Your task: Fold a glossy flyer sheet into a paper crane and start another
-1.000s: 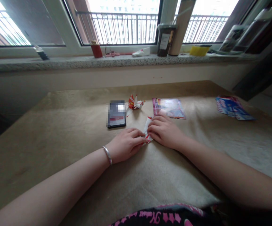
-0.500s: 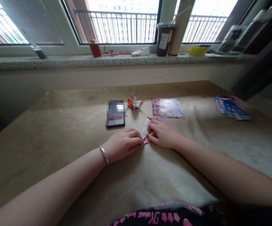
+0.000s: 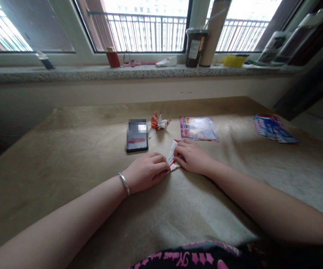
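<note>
Two hands rest on the table, the left hand [image 3: 146, 171] and the right hand [image 3: 193, 157], with one small red-and-white folded paper [image 3: 172, 156] pinched between them and one silver bracelet [image 3: 124, 184] on the left wrist. On the cloth lie one phone [image 3: 137, 135], one crumpled red-and-white paper figure [image 3: 158, 122] and two printed sheets, one pink-edged [image 3: 198, 128] and one blue [image 3: 273, 127]. The sill holds one red cup [image 3: 113, 58], one dark jar [image 3: 195, 48] and one yellow container [image 3: 235, 60].

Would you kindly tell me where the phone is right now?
In the head view, the phone lies on the table, just beyond the left hand and left of the folded paper figure.
</note>
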`<act>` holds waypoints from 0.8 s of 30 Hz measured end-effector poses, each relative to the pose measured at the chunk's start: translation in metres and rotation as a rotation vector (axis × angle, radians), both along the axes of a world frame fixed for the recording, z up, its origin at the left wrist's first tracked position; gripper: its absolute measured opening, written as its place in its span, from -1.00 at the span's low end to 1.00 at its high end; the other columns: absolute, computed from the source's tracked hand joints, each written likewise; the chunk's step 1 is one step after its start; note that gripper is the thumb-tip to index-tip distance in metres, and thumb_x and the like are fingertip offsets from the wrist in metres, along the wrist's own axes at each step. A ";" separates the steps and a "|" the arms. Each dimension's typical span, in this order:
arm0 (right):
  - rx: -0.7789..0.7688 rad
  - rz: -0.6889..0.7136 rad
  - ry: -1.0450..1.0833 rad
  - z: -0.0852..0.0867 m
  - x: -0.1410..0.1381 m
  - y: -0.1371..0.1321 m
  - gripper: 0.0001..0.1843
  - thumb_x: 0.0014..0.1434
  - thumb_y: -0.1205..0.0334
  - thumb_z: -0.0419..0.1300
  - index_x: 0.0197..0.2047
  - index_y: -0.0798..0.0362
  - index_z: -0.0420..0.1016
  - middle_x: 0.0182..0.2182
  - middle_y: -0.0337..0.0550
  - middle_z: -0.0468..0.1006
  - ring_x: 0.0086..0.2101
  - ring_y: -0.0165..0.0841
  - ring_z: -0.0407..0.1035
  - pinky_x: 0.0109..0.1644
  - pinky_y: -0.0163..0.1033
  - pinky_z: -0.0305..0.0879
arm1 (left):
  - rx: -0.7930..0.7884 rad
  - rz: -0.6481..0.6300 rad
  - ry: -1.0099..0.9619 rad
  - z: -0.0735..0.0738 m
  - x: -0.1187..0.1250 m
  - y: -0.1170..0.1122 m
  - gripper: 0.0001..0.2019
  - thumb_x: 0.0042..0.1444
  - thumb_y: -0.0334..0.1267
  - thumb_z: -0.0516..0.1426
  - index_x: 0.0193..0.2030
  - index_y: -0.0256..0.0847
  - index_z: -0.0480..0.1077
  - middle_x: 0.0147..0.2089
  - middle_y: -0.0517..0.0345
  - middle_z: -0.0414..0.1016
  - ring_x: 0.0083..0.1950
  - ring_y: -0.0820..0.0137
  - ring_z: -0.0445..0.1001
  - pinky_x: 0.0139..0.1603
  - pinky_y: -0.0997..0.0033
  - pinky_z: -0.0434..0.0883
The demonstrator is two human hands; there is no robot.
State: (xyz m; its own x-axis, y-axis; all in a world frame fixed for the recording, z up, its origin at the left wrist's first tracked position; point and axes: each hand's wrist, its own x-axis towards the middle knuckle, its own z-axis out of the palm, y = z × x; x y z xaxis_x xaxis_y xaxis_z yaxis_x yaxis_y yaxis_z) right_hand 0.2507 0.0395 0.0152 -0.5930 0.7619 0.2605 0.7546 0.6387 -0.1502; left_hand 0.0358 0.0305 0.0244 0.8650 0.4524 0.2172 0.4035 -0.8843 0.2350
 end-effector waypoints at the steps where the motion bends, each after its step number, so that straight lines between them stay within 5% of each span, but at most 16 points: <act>1: -0.002 0.007 -0.005 0.001 0.000 0.000 -0.84 0.16 0.19 0.07 -0.38 0.07 0.37 -0.35 -0.10 0.45 -0.26 -0.27 0.20 -0.14 -0.19 0.09 | 0.002 0.000 0.000 0.000 0.000 0.000 -0.79 0.21 -0.29 -0.05 -0.17 -0.20 0.40 -0.19 0.05 0.41 -0.10 0.36 0.35 -0.09 0.37 0.35; 24: -0.023 0.015 0.007 0.001 0.006 0.001 -0.83 0.14 0.18 0.09 -0.41 0.07 0.38 -0.39 -0.11 0.45 -0.28 -0.28 0.21 -0.14 -0.20 0.09 | -0.020 -0.007 -0.064 0.000 0.001 0.000 -0.83 0.19 -0.30 0.01 -0.24 -0.19 0.43 -0.21 0.07 0.45 -0.10 0.37 0.38 -0.09 0.36 0.36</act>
State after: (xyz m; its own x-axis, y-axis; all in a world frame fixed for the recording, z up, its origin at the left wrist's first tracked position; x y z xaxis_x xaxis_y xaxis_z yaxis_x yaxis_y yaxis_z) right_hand 0.2563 0.0406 0.0165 -0.6025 0.7587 0.2477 0.7438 0.6463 -0.1703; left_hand 0.0364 0.0304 0.0247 0.8528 0.4510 0.2632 0.3806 -0.8820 0.2780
